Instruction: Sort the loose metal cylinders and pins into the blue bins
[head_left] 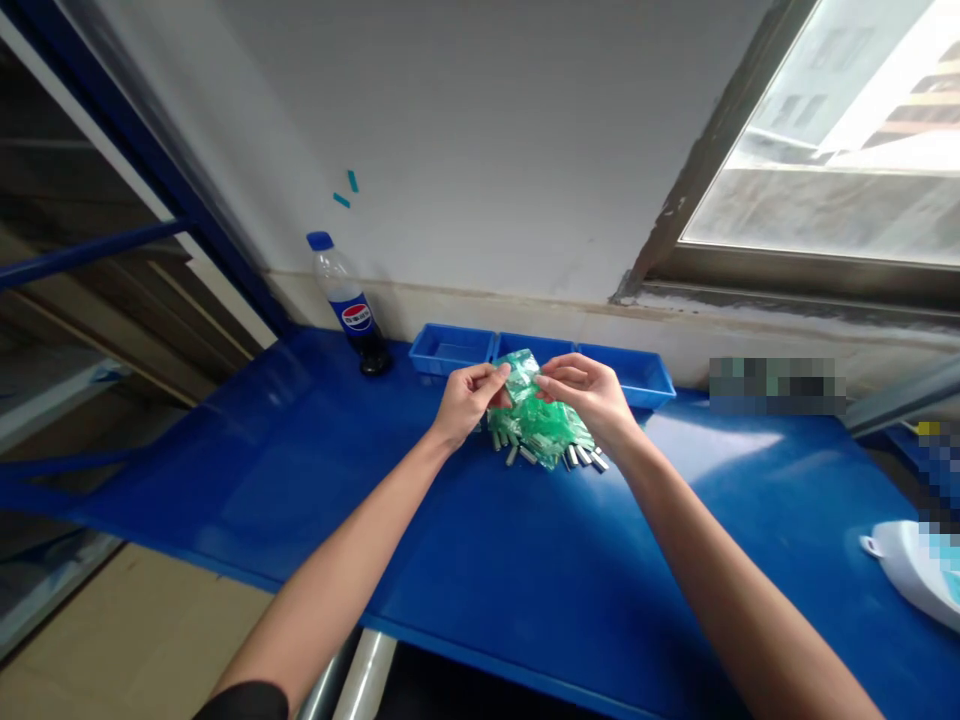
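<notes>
Hands (463, 402) pinch green plastic film (523, 376) near green heap (553, 424).

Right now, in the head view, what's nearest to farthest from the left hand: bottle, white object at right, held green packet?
1. Green packet, held in the left hand.
2. Bottle, left, near the wall.
3. White object, at the right edge.

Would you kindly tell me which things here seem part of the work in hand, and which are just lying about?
Seemingly in use:
- green film between left hand and right hand
- green heap
- silvery pieces
- probably the blue trays

Apparently just lying about:
- bottle
- white object at the right edge
</notes>
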